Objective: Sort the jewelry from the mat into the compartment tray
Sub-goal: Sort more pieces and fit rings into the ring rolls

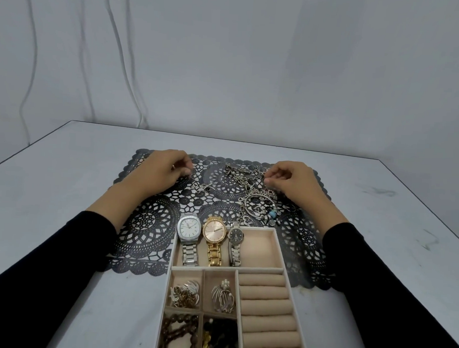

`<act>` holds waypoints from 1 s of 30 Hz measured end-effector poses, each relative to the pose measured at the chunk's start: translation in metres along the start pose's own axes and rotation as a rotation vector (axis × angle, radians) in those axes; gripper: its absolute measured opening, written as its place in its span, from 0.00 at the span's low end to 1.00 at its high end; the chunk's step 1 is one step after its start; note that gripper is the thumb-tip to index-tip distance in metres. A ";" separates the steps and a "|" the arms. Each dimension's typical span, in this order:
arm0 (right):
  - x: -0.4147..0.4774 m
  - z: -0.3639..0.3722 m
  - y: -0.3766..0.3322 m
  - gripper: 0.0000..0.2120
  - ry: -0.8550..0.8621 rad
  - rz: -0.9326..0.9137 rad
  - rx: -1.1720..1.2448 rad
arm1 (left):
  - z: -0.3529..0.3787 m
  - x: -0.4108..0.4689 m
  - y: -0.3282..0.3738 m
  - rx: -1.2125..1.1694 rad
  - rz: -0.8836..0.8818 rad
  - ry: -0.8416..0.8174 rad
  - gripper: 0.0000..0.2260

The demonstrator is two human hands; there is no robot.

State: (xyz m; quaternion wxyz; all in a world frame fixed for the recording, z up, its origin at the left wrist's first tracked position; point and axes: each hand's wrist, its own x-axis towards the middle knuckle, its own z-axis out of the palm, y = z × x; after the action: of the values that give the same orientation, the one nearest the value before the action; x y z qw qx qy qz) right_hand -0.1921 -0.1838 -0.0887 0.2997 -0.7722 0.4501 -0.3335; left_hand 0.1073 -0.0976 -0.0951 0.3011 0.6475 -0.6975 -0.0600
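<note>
A black lace mat (147, 228) lies on the grey table. Tangled silver chains and a charm bracelet (258, 204) are heaped on its right half. My right hand (291, 183) sits at the heap's far edge, fingertips pinching a silver chain (265, 181). Over the mat's far left, my left hand (165, 171) has its fingers curled beside small silver pieces (203, 186); whether it holds one is unclear. The beige compartment tray (280, 247) stands in front, with three watches (214, 232) in its top section.
The tray's small compartments hold earrings (185, 294), brooch-like pieces (223, 298) and beaded bracelets (179, 332). Bare ring rolls (267, 307) fill its right side. A small ring (290, 209) lies on the mat's right part. A white wall with hanging cables (31, 60) is behind.
</note>
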 end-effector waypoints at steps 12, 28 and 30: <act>-0.042 -0.009 -0.021 0.08 0.008 0.153 0.442 | -0.008 -0.046 0.039 -0.284 -0.131 0.297 0.05; -0.111 -0.032 -0.052 0.08 0.037 0.021 0.683 | -0.023 -0.107 0.109 -0.595 -0.082 0.277 0.04; -0.123 -0.033 -0.056 0.07 0.028 0.005 0.637 | -0.021 -0.114 0.120 -0.620 -0.092 0.275 0.04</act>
State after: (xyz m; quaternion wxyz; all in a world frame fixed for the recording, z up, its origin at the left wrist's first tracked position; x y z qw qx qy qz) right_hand -0.2362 -0.0563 -0.0562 0.5208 -0.6339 0.3291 -0.4676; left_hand 0.0117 0.0348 -0.0604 0.5717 0.5582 -0.5689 -0.1949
